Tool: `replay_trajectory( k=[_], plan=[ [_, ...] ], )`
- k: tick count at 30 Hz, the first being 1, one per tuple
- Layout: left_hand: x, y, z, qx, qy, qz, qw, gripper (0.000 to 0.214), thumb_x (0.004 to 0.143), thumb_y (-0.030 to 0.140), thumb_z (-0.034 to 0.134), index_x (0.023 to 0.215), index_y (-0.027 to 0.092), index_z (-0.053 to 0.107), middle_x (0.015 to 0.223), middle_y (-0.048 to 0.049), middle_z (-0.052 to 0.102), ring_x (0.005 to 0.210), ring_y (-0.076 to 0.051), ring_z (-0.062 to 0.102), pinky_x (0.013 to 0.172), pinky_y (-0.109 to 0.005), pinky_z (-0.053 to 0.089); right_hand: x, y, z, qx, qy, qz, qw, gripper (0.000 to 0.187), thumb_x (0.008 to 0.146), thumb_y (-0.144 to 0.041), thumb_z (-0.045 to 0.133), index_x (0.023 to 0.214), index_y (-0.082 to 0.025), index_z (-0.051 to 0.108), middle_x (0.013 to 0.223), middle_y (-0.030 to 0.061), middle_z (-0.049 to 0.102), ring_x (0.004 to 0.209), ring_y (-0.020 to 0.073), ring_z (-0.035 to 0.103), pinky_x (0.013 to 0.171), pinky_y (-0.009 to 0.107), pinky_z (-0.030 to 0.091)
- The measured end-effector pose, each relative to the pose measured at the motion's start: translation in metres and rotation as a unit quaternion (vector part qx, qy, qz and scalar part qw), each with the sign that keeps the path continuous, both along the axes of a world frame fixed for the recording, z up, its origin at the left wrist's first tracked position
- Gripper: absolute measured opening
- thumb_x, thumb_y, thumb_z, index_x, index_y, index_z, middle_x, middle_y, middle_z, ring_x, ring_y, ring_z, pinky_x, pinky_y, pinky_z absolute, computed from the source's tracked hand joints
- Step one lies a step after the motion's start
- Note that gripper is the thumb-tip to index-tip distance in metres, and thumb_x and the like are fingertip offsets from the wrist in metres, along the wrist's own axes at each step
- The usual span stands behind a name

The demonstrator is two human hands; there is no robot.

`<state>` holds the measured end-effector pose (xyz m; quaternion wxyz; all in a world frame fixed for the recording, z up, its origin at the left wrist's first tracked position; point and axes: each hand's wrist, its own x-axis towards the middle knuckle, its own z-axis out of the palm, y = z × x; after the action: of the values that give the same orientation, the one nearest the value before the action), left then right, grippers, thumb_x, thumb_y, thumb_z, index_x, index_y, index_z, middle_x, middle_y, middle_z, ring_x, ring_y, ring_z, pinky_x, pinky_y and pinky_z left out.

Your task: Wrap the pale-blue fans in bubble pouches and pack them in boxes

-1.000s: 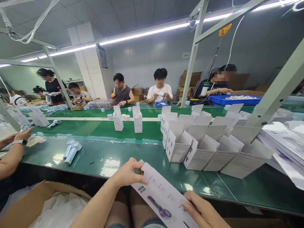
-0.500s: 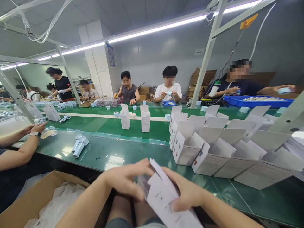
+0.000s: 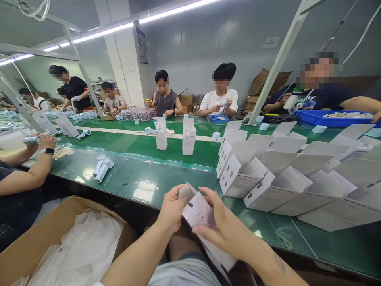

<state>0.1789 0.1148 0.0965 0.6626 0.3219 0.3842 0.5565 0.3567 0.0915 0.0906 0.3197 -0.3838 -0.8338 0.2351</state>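
A white printed cardboard box (image 3: 199,213) is tilted over my lap, with flaps showing at its upper end. My left hand (image 3: 172,208) pinches that upper end between thumb and fingers. Around the box's right side curves my right hand (image 3: 223,226), its thumb against the printed face and its fingers near the top edge. The lower part of the box slants down over my legs, partly behind my right hand. Whether anything is inside it cannot be seen.
Open white boxes (image 3: 247,174) crowd the green bench at right. Light-blue handheld parts (image 3: 102,169) lie left of centre. Two white boxes (image 3: 189,140) stand on the green belt. A carton (image 3: 79,200) of clear plastic bags sits at lower left. Co-workers (image 3: 220,99) work opposite; another person's arms (image 3: 35,167) reach in at left.
My left hand has gone from spread beside the box's open end to gripping its flap end. My right hand's grip has shifted up the box. The view has tilted slightly downward.
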Motion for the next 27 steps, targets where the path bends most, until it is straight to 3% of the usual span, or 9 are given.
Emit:
replay_trajectory(
  k=[3,8,10,13,16,19,21,24,27],
  plan=[
    [0.002,-0.007,0.000,0.045,0.026,0.064,0.997,0.032,0.069,0.030,0.077,0.098,0.016,0.071,0.085,-0.0028,0.071,0.073,-0.014,0.061,0.069,-0.026,0.048,-0.012,-0.014,0.003,0.127,-0.022,-0.039,0.991,0.092,0.076,-0.035,0.076,0.149,-0.029,0.022,0.152,0.0204,0.031,0.135,0.0391,0.043,0.102,0.057,0.048],
    [-0.005,-0.017,0.002,0.170,0.185,0.071,0.965,0.025,0.087,0.034,0.063,0.105,0.021,0.074,0.098,-0.0054,0.074,0.083,-0.018,0.064,0.075,-0.028,0.048,-0.018,-0.017,0.019,0.152,0.017,-0.051,0.987,0.057,0.078,-0.016,0.063,0.130,-0.025,0.041,0.132,0.0168,0.046,0.118,0.0298,0.057,0.092,0.043,0.057],
    [-0.015,-0.019,0.010,0.251,0.323,0.099,0.907,0.021,0.089,0.034,0.060,0.094,0.020,0.076,0.090,-0.0059,0.074,0.078,-0.018,0.064,0.074,-0.028,0.047,-0.016,-0.017,0.024,0.181,0.001,-0.046,0.982,0.050,0.076,-0.013,0.061,0.123,-0.024,0.045,0.129,0.0169,0.047,0.115,0.0299,0.058,0.092,0.044,0.057],
    [-0.029,-0.026,0.024,0.345,0.508,0.102,0.783,0.032,0.090,0.033,0.057,0.063,0.020,0.069,0.061,-0.0051,0.064,0.061,-0.016,0.057,0.065,-0.027,0.043,-0.006,-0.016,0.029,0.230,-0.033,-0.072,0.970,0.048,0.077,-0.012,0.059,0.121,-0.023,0.045,0.130,0.0184,0.047,0.116,0.0324,0.057,0.092,0.047,0.056],
    [-0.029,-0.037,0.028,0.375,0.560,-0.057,0.737,0.041,0.094,0.038,0.050,0.061,0.021,0.067,0.059,-0.0050,0.062,0.058,-0.016,0.056,0.061,-0.026,0.042,0.016,-0.010,0.039,0.242,-0.042,-0.132,0.960,0.040,0.079,-0.018,0.063,0.115,-0.023,0.047,0.130,0.0180,0.048,0.115,0.0327,0.058,0.090,0.046,0.056],
    [-0.014,-0.035,0.014,0.352,0.483,-0.267,0.756,0.040,0.096,0.042,0.046,0.078,0.020,0.074,0.079,-0.0063,0.072,0.075,-0.018,0.063,0.075,-0.028,0.048,0.043,-0.008,0.057,0.217,-0.038,-0.156,0.963,0.040,0.077,-0.025,0.069,0.111,-0.024,0.049,0.128,0.0155,0.049,0.112,0.0303,0.061,0.085,0.040,0.057],
    [-0.001,-0.023,0.002,0.272,0.403,-0.261,0.834,0.042,0.093,0.048,0.048,0.082,0.017,0.075,0.083,-0.0076,0.072,0.081,-0.021,0.063,0.081,-0.033,0.048,0.057,-0.012,0.068,0.186,-0.040,-0.120,0.974,0.042,0.074,-0.023,0.071,0.111,-0.024,0.050,0.127,0.0134,0.051,0.113,0.0282,0.061,0.086,0.036,0.056],
    [0.014,-0.003,-0.001,0.122,0.164,-0.158,0.966,0.044,0.080,0.057,0.066,0.100,0.019,0.074,0.099,-0.0085,0.072,0.093,-0.023,0.062,0.083,-0.034,0.048,0.064,-0.022,0.075,0.120,-0.029,-0.034,0.992,0.050,0.069,-0.015,0.072,0.112,-0.026,0.049,0.127,0.0108,0.053,0.115,0.0257,0.060,0.092,0.033,0.053],
    [0.024,0.002,0.013,0.086,-0.064,-0.256,0.961,0.062,0.066,0.047,0.084,0.122,0.027,0.067,0.124,-0.0070,0.065,0.109,-0.023,0.060,0.091,-0.033,0.047,0.061,-0.025,0.066,0.046,0.029,0.026,0.998,0.055,0.065,-0.015,0.074,0.112,-0.026,0.050,0.131,0.0109,0.051,0.121,0.0276,0.057,0.097,0.036,0.050]
  ],
)
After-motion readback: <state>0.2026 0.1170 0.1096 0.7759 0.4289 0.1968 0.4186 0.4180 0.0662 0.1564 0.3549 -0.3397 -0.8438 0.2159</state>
